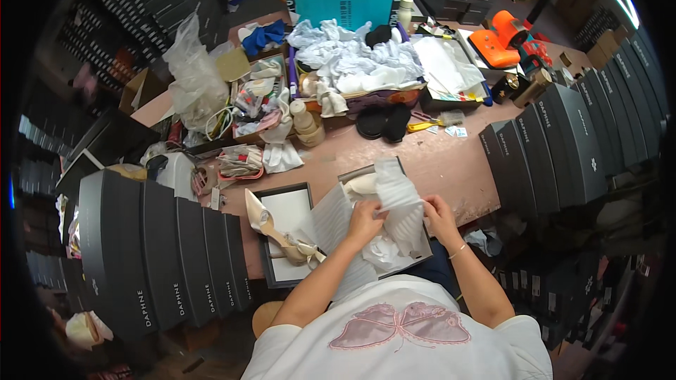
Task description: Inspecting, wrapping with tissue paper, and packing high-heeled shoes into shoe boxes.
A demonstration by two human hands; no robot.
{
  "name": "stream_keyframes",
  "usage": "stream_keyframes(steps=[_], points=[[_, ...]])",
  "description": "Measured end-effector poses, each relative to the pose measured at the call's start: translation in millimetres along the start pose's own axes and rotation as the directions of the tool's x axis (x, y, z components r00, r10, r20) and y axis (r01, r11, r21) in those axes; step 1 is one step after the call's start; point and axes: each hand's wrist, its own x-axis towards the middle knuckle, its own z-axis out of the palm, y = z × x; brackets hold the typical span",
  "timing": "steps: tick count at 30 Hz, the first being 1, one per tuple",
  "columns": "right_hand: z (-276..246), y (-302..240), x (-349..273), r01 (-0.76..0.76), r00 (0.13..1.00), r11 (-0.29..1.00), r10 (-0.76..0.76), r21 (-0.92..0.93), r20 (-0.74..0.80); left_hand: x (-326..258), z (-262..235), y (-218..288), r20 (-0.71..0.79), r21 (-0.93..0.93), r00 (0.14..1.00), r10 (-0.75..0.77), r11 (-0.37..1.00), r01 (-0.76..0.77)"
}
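Right in the middle, here's the white foam wrap (401, 193), raised over the open shoebox (428, 248)! The left hand (366, 222) curls in from the wrap's eight o'clock, fingertips closed on it; the right hand (441, 218), at four, pinches its edge between thumb and fingers. Inside the box, a cream shoe (362, 184) peeks out toward eleven o'clock, partly covered. Over at nine, a pale high-heeled shoe (262, 217) lies in the white-lined box lid (310, 197). Shoebox stacks flank the bench (465, 169): dark ones (158, 253) at nine, more (553, 151) at two.
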Motion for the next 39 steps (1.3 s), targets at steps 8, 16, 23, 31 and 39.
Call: stream_keyframes(steps=[8,16,23,31,39], points=[[55,-22,-59,0.378,0.784,0.883,-0.145,-0.278,0.604,40,13,97,0.329,-0.316,0.938,0.105,0.949,0.005],[10,9,20,0.337,0.941,0.675,-0.254,-0.657,0.223,-88,-23,70,-0.053,-0.081,0.998,-0.022,0.997,0.017],[1,41,5,0.083,0.992,0.795,-0.009,-0.601,0.124,-86,5,8,0.113,-0.621,0.819,-0.562,0.603,0.500],[-10,-59,-9,0.156,0.988,0.857,-0.139,-0.491,0.071,-39,-23,19,0.111,-0.860,0.943,-0.314,0.445,0.249],[45,38,7,0.260,0.963,0.742,-0.243,-0.617,0.114,-78,-13,-47,-0.189,-0.468,0.875,-0.447,0.824,0.320]])
